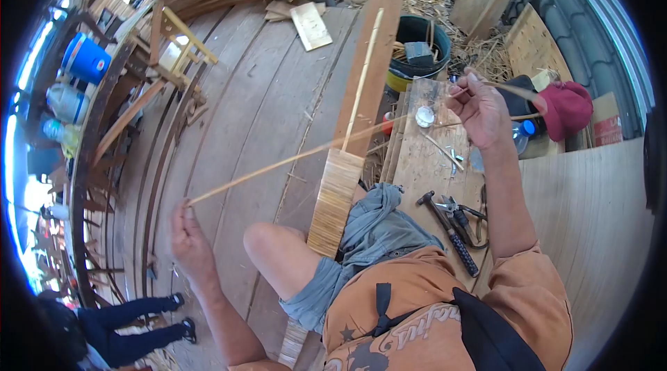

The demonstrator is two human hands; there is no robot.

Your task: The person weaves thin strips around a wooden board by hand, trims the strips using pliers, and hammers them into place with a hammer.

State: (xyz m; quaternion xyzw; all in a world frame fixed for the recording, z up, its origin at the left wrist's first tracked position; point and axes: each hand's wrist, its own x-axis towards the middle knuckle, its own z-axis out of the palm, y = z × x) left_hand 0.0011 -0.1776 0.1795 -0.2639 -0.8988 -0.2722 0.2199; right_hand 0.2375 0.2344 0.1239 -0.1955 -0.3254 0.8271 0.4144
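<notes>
A long, thin strip of cane or bamboo [278, 165] stretches between my two hands and crosses above a wooden plank [384, 37]. My left hand [192, 239] pinches one end of it, out to the left over the floorboards. Raised at the right, my right hand [481, 112] has its fingers closed on the strip, which loops back beyond the hand. The plank leans over my thigh, its near part covered by close rows of wound strip [329, 208]. A pale, narrow strip [365, 79] lies lengthwise along the plank's bare upper face.
By my right side, a hammer [450, 232] and pliers [451, 208] lie near a low wooden board [417, 155] bearing a white lump [424, 117]. A dark bucket [445, 44] stands behind, with a red cap [566, 110] to its right. Another person's legs [139, 326] show lower left.
</notes>
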